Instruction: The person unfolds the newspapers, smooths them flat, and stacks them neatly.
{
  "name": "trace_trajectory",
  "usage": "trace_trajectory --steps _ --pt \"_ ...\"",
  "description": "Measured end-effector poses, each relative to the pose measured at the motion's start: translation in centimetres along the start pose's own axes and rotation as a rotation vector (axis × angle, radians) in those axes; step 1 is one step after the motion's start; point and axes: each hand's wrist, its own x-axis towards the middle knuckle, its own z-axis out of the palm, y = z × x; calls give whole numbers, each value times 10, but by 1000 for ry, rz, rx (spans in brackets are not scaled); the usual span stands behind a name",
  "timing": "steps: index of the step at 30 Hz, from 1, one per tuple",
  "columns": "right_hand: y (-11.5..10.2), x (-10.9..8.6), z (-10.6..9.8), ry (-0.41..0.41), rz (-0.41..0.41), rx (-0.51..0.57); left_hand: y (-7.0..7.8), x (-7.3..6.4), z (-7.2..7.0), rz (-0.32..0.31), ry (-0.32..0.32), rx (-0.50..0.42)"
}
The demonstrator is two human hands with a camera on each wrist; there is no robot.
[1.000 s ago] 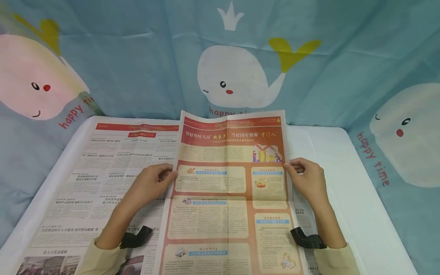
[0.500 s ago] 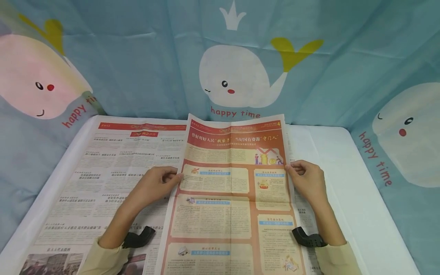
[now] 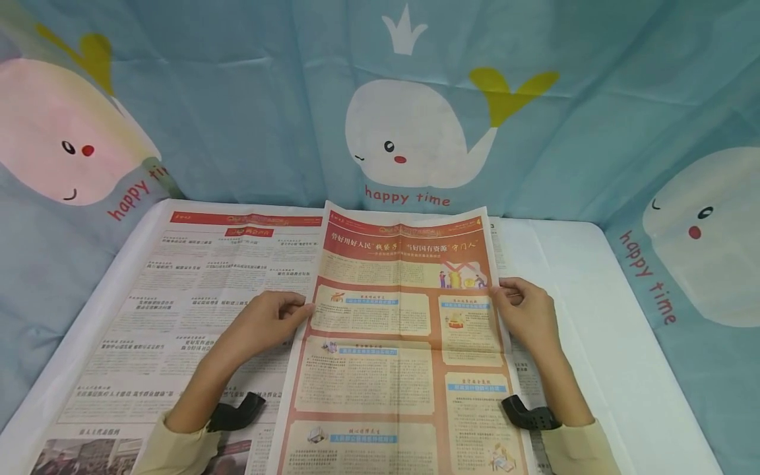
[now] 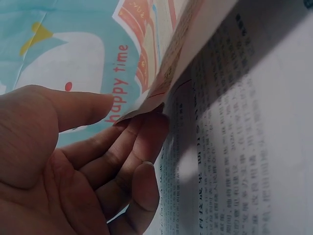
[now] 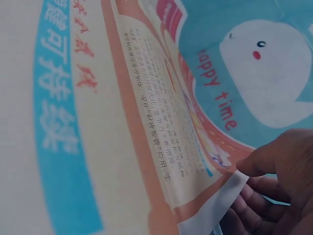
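A red-and-cream newspaper page (image 3: 374, 313) stands raised toward me in the middle of the head view, creased down its centre. My left hand (image 3: 276, 323) pinches its left edge about a third of the way down. In the left wrist view the thumb lies on one side of the newspaper edge (image 4: 156, 93), the fingers (image 4: 146, 132) behind it. On the right edge, at nearly the same height, my right hand (image 3: 525, 313) pinches the page. The right wrist view shows that thumb (image 5: 264, 156) on the printed face, with the other fingers behind the bent margin.
Under the raised page an opened newspaper sheet (image 3: 196, 310) lies spread to the left on the white table (image 3: 605, 330). A blue whale-print curtain (image 3: 249, 132) surrounds the back and sides. A black wrist device (image 3: 237, 412) sits on each forearm.
The page's left edge and my left hand have shifted a little to the right. Its top edge has sunk slightly, and the upper right corner has moved a little inward. Both hands keep their hold.
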Motion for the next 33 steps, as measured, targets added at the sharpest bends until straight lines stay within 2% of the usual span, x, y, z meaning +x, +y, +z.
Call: trace_trajectory --steps 12,18,33 --pt "4 1 -1 -14 -38 -35 0 -3 -4 -30 -61 -5" --pt "5 1 -1 -15 -37 -42 -2 -5 -6 -23 -98 -19" --pt "7 2 -2 -54 -55 -48 -6 -5 -9 -24 -107 6"
